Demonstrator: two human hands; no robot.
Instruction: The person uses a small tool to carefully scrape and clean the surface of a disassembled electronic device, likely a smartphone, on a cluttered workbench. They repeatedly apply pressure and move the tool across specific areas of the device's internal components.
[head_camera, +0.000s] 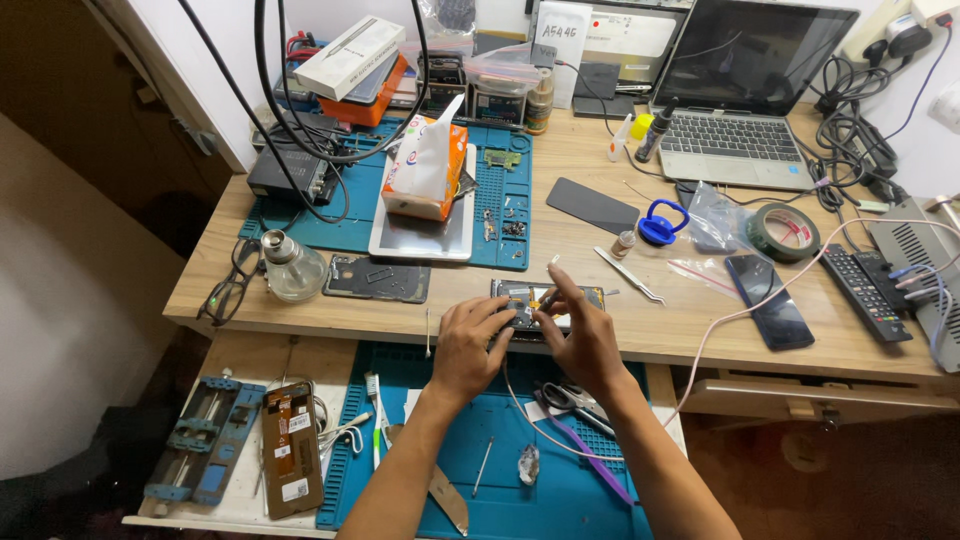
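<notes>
Opened phone (545, 300): a dark, flat slab with its back removed, internal parts and an orange strip exposed. It lies near the front edge of the table (600, 170), long axis running nine to three o'clock, flat on its face.

Left hand (470, 345): fingers curled, fingertips resting on the phone's nine o'clock end. Right hand (580, 340): thumb and forefinger pinched together over the phone's middle; what they pinch is too small to tell.

At eleven o'clock from the phone, an orange-and-white tissue box (425, 165) stands on a white tablet (420, 235). Farther at eleven, a white oblong carton (350, 57) rests on an orange case. At twelve, a white handwritten paper label (563, 35) stands upright. At two, a green tape roll (783, 232) lies flat.
</notes>
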